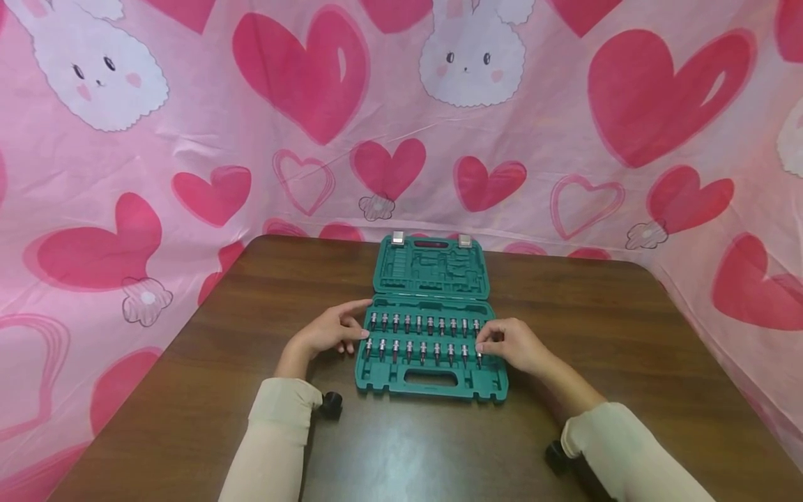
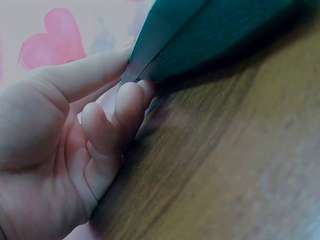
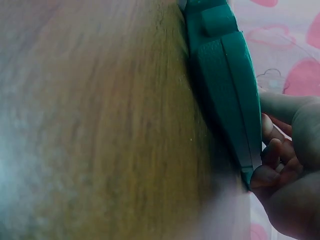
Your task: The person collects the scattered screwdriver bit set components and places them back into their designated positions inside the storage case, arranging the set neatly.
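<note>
A green plastic tool case (image 1: 383,380) lies opened out on the table, its lid (image 1: 433,268) towards the back. Two rows of small chrome bit sockets (image 1: 423,351) sit in its base. My left hand (image 1: 329,329) holds the base's left edge, thumb on the rim and some fingers curled against the side; the left wrist view shows the green side wall (image 2: 200,40) beside them. At the right end of the front row, my right hand (image 1: 511,343) pinches a bit socket (image 1: 479,360) between thumb and index finger. The right wrist view hides that socket behind the case wall (image 3: 225,85).
The case rests on a brown wooden table (image 1: 251,279). A pink cloth (image 1: 401,125) with hearts and rabbits hangs around the table's back and sides. The lid has moulded hollows and two metal latches at its far edge. A carry-handle slot (image 1: 431,385) faces me.
</note>
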A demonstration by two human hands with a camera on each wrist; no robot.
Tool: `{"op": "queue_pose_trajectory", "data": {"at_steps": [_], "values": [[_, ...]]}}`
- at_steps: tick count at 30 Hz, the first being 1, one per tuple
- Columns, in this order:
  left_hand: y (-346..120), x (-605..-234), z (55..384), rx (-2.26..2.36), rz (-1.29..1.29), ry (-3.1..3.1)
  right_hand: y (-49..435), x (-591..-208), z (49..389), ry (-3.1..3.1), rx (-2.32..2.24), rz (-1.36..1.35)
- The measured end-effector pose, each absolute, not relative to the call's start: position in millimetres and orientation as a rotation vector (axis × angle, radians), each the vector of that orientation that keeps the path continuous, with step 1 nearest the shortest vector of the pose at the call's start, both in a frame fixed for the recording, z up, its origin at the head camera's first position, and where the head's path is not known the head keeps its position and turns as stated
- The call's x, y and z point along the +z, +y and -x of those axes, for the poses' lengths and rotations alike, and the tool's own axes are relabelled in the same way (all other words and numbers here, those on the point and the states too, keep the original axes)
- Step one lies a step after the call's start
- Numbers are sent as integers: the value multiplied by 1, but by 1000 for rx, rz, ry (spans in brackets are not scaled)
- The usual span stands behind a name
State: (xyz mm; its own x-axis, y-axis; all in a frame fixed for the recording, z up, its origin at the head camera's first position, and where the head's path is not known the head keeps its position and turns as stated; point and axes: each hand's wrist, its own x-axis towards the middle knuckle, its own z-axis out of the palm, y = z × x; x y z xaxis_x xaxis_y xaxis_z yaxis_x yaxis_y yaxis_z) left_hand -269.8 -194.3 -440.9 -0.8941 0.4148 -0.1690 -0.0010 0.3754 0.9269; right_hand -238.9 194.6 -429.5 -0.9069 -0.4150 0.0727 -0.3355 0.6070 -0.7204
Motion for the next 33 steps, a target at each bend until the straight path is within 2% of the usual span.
{"op": "queue_pose_trajectory", "data": {"at_steps": [25,33], "values": [[-194,-436,268,1515,-335,2272,187,-430,240,2734,-1183,606],[-193,-441,270,1522,-345,2265,186,-432,235,2798,-1244,476]]}}
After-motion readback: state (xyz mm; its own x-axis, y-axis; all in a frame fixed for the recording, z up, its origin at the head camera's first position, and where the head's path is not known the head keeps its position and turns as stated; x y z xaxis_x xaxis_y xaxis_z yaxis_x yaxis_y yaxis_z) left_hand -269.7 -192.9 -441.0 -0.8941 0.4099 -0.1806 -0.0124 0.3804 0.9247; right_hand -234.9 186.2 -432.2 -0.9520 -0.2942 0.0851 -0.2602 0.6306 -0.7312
